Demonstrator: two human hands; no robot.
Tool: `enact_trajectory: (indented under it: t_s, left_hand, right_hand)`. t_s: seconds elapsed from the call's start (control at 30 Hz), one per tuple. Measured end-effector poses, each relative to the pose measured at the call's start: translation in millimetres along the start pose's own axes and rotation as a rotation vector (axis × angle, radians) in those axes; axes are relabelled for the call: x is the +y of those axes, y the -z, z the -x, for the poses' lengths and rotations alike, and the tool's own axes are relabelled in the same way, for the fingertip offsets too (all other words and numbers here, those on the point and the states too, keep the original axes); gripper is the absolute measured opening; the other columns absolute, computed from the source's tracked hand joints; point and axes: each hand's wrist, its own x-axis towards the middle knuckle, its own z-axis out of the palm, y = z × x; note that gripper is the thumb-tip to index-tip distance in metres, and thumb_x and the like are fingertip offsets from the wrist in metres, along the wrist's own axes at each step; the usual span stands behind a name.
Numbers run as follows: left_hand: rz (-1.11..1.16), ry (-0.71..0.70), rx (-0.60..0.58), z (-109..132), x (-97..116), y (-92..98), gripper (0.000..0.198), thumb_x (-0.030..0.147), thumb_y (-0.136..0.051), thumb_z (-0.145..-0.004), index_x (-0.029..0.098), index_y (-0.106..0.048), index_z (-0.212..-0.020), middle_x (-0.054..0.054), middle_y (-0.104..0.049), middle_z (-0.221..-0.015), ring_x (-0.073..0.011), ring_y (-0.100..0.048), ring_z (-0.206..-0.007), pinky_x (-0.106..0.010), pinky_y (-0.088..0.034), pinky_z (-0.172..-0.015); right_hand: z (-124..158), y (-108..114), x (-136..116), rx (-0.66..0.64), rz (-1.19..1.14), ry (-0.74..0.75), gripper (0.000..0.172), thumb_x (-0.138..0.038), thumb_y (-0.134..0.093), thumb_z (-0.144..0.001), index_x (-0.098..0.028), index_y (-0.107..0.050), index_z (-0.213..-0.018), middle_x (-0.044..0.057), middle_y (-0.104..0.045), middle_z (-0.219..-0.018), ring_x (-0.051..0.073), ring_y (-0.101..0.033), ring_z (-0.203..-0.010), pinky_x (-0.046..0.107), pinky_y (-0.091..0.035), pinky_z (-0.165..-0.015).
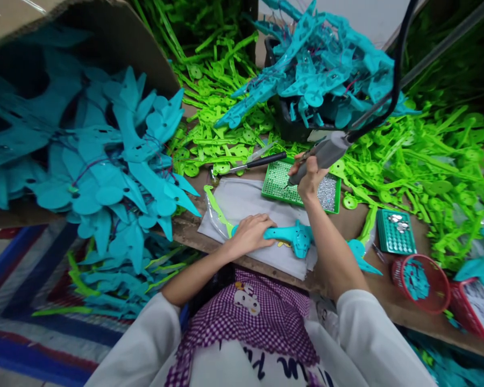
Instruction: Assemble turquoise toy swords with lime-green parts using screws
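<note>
My left hand (252, 232) lies over a long turquoise plastic part (298, 236), its fingers curved across the shaft and holding it on a grey cloth (242, 196). A green strip (218, 210) sticks out at the part's left end, with clear film beside it. In my right hand (310, 180) is a grey electric screwdriver (328, 153), fingers wrapped round its body. Its thin bit points down and left over a green tray (282, 185), apart from the turquoise part. Small silver screws (328, 191) lie at the tray's right side.
A cardboard box (145, 43) of turquoise parts stands left. A hammer (262, 161) lies behind the cloth. Loose green parts (234, 121) and a heaped black bin (294, 121) fill the back. Right are a teal tray (396, 231) and red baskets (421, 285).
</note>
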Motion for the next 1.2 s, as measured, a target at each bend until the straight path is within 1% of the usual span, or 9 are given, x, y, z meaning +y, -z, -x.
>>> enact_trajectory:
  t_s: [0.17, 0.33, 0.5, 0.6, 0.77, 0.9, 1.03, 1.13, 1.2]
  left_hand:
    - [0.001, 0.025, -0.008, -0.9, 1.8, 1.9, 0.032, 0.035, -0.068, -0.076, 0.024, -0.065, -0.105, -0.003, -0.063, -0.101, -0.0211, -0.059, -0.097, -0.030, -0.044, -0.080]
    - [0.021, 0.025, -0.001, -3.4, -0.9, -1.2, 0.031, 0.036, -0.069, -0.075, 0.024, -0.066, -0.104, -0.002, -0.063, -0.101, -0.0215, -0.059, -0.097, -0.030, -0.045, -0.080]
    - [0.039, 0.010, 0.009, -3.3, -2.1, -2.7, 0.028, 0.035, -0.069, -0.075, 0.025, -0.066, -0.101, -0.002, -0.063, -0.098, -0.0206, -0.059, -0.096, -0.029, -0.045, -0.078]
    - [0.045, 0.015, 0.014, -2.4, -1.0, -1.7, 0.026, 0.033, -0.069, -0.075, 0.026, -0.066, -0.100, -0.001, -0.063, -0.099, -0.0202, -0.059, -0.096, -0.029, -0.044, -0.079]
    - [0.014, 0.016, 0.015, -2.6, -0.9, -1.8, 0.028, 0.035, -0.069, -0.075, 0.025, -0.066, -0.101, -0.001, -0.064, -0.098, -0.0215, -0.060, -0.095, -0.029, -0.044, -0.076]
    - [0.026, 0.033, 0.017, -2.3, -1.3, -1.8, 0.028, 0.036, -0.069, -0.074, 0.025, -0.066, -0.100, -0.001, -0.064, -0.099, -0.0213, -0.060, -0.097, -0.029, -0.044, -0.078]
    - [0.040, 0.025, 0.014, -1.7, -1.5, -1.7, 0.033, 0.038, -0.070, -0.073, 0.026, -0.066, -0.104, -0.001, -0.064, -0.102, -0.0210, -0.060, -0.098, -0.029, -0.045, -0.080]
    - [0.008, 0.041, 0.026, -1.9, -2.1, -2.9, 0.033, 0.040, -0.069, -0.074, 0.025, -0.066, -0.103, -0.002, -0.064, -0.101, -0.0218, -0.061, -0.096, -0.030, -0.046, -0.079]
    - [-0.001, 0.040, 0.031, -2.2, -2.8, -4.0, 0.032, 0.040, -0.068, -0.074, 0.025, -0.066, -0.102, -0.001, -0.064, -0.100, -0.0217, -0.061, -0.095, -0.030, -0.046, -0.077]
  right_hand:
    - [17.0, 16.2, -41.7, 0.016, -0.121, 0.018, 0.052, -0.074, -0.055, -0.066, -0.022, -0.056, -0.068, -0.006, -0.045, -0.047, 0.009, -0.046, -0.035, 0.023, -0.037, -0.034]
    - [66.6, 35.3, -81.1, -0.163, -0.160, -0.038, 0.058, -0.079, -0.055, -0.062, -0.022, -0.060, -0.071, -0.005, -0.043, -0.042, 0.012, -0.047, -0.034, 0.024, -0.034, -0.032]
    - [98.2, 38.5, -73.2, -0.222, -0.160, -0.163, 0.061, -0.081, -0.056, -0.058, -0.023, -0.061, -0.074, -0.005, -0.046, -0.043, 0.014, -0.050, -0.036, 0.026, -0.040, -0.034]
    - [103.5, 35.3, -62.3, -0.292, -0.157, -0.206, 0.063, -0.082, -0.057, -0.055, -0.023, -0.062, -0.076, -0.005, -0.048, -0.043, 0.016, -0.055, -0.040, 0.026, -0.043, -0.036]
    - [106.9, 29.4, -54.8, -0.279, -0.217, -0.216, 0.061, -0.080, -0.059, -0.056, -0.022, -0.062, -0.074, -0.006, -0.044, -0.041, 0.017, -0.056, -0.041, 0.027, -0.046, -0.037]
    - [100.7, 26.8, -60.0, -0.250, -0.160, -0.201, 0.060, -0.080, -0.059, -0.055, -0.022, -0.060, -0.069, -0.006, -0.041, -0.040, 0.016, -0.054, -0.040, 0.028, -0.045, -0.037]
    - [66.1, 13.3, -60.9, -0.096, -0.119, -0.034, 0.062, -0.083, -0.050, -0.059, -0.023, -0.056, -0.069, -0.006, -0.040, -0.042, 0.012, -0.047, -0.035, 0.025, -0.039, -0.034]
    - [30.1, -4.3, -44.8, -0.018, -0.034, 0.024, 0.054, -0.076, -0.049, -0.067, -0.022, -0.054, -0.068, -0.006, -0.042, -0.046, 0.010, -0.045, -0.035, 0.024, -0.037, -0.035]
    - [11.7, -14.1, -28.4, -0.020, 0.012, 0.034, 0.047, -0.068, -0.051, -0.072, -0.021, -0.055, -0.068, -0.005, -0.045, -0.049, 0.009, -0.048, -0.038, 0.024, -0.038, -0.037]
